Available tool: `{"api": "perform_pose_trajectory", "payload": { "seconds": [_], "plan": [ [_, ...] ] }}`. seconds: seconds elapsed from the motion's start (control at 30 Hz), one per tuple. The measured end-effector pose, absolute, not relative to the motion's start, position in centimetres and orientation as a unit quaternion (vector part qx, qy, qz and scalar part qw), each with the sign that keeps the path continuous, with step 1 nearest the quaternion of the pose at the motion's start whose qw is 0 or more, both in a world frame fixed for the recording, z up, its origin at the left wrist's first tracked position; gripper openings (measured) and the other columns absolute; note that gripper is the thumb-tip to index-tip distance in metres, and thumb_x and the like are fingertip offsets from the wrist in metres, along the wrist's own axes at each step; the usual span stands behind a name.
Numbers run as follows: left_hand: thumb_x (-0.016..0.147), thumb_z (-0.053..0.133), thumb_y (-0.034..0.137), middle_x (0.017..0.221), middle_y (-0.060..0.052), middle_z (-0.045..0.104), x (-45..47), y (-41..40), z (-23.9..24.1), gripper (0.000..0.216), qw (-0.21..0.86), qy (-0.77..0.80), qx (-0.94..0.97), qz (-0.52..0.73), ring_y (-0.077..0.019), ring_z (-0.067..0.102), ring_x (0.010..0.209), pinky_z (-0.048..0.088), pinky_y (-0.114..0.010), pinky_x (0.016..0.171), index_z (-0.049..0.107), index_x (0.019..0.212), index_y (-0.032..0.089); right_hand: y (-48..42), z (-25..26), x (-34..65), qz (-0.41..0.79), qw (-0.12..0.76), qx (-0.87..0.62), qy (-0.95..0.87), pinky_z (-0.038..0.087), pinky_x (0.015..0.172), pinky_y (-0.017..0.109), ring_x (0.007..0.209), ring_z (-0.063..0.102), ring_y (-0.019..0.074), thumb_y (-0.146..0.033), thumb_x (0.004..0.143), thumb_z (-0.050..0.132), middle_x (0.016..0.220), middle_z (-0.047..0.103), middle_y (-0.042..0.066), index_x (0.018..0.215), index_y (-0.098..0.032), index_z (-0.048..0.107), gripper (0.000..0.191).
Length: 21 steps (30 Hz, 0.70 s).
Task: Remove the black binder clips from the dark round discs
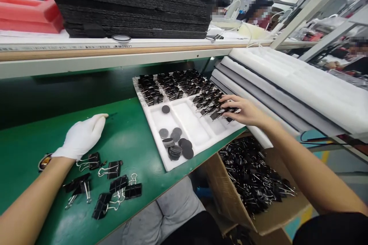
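Observation:
My left hand [83, 136], in a white glove, lies flat and open on the green table [129, 130], holding nothing. Several black binder clips [107, 185] lie loose just below it by my forearm. My right hand [240, 109], bare, reaches into the right compartment of a white foam tray [189, 122], its fingers curled down onto a heap of black binder clips [207, 101]; what they grip is hidden. Dark round discs [176, 143] lie in the tray's left compartment.
A cardboard box [253, 183] full of black binder clips stands below the table edge at right. White and grey foam sheets [287, 80] are stacked at right. A shelf above carries black foam stacks [135, 4] and a red tray [28, 13]. Other people work in the background.

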<state>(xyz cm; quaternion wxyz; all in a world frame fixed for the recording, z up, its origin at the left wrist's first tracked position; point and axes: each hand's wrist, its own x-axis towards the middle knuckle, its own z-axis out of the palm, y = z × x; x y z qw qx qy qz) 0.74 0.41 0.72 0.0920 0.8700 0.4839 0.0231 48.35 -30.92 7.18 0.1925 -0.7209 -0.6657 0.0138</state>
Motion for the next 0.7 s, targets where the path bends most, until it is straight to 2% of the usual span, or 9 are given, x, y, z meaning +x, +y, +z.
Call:
{"api": "perform_pose_trajectory", "payload": {
  "seconds": [0.1,0.2,0.33,0.5,0.63,0.7],
  "plan": [
    [0.099,0.019,0.048,0.1,-0.005,0.078,0.8,0.2,0.8,0.064,0.093,0.49,0.866,0.031,-0.0318,0.071,0.091,0.048,-0.035,0.076,0.063,0.14,0.026,-31.3,4.5,48.8,-0.038,0.155,-0.736,-0.658,0.034,0.116,0.066,0.142,0.048,0.0368,-0.042,0.089,0.067,0.134,0.066,0.013,0.097,-0.029,0.076,0.018],
    [0.098,0.021,0.049,0.105,-0.005,0.078,0.9,0.0,0.9,0.063,0.088,0.489,0.867,0.036,-0.0305,0.072,0.096,0.05,-0.033,0.078,0.064,0.139,0.026,-31.0,2.9,48.8,-0.063,0.12,-0.748,-0.65,0.029,0.116,0.067,0.146,0.042,0.0379,-0.036,0.088,0.07,0.142,0.062,0.01,0.099,-0.031,0.076,0.014],
    [0.098,0.019,0.048,0.12,-0.006,0.076,1.1,-0.3,1.1,0.065,0.076,0.486,0.87,0.023,-0.0297,0.071,0.102,0.05,-0.034,0.082,0.063,0.14,0.024,-30.7,2.2,49.4,-0.066,0.11,-0.754,-0.644,0.031,0.113,0.066,0.146,0.039,0.0392,-0.034,0.088,0.071,0.144,0.059,0.01,0.101,-0.03,0.076,0.015],
    [0.099,0.017,0.048,0.132,-0.007,0.073,1.0,-0.3,1.2,0.066,0.07,0.483,0.873,0.023,-0.0319,0.07,0.11,0.05,-0.036,0.088,0.063,0.14,0.023,-30.3,1.9,49.9,-0.026,0.111,-0.75,-0.652,0.034,0.11,0.066,0.141,0.044,0.0393,-0.035,0.088,0.069,0.142,0.06,0.013,0.102,-0.028,0.074,0.016],
    [0.1,0.02,0.048,0.14,-0.007,0.069,0.6,0.2,0.5,0.065,0.079,0.468,0.88,0.034,-0.033,0.068,0.118,0.049,-0.038,0.097,0.062,0.141,0.021,-31.0,2.7,49.7,-0.031,0.144,-0.746,-0.649,0.037,0.109,0.064,0.137,0.05,0.0382,-0.035,0.083,0.071,0.139,0.062,0.014,0.113,-0.027,0.067,0.031],
    [0.101,0.022,0.048,0.142,-0.007,0.067,0.7,0.5,0.1,0.063,0.077,0.459,0.884,0.033,-0.0329,0.067,0.121,0.048,-0.039,0.1,0.061,0.142,0.021,-31.5,3.8,49.1,-0.065,0.157,-0.758,-0.629,0.041,0.105,0.062,0.131,0.055,0.0377,-0.03,0.084,0.066,0.134,0.065,0.014,0.119,-0.026,0.063,0.035]
  ]
}}
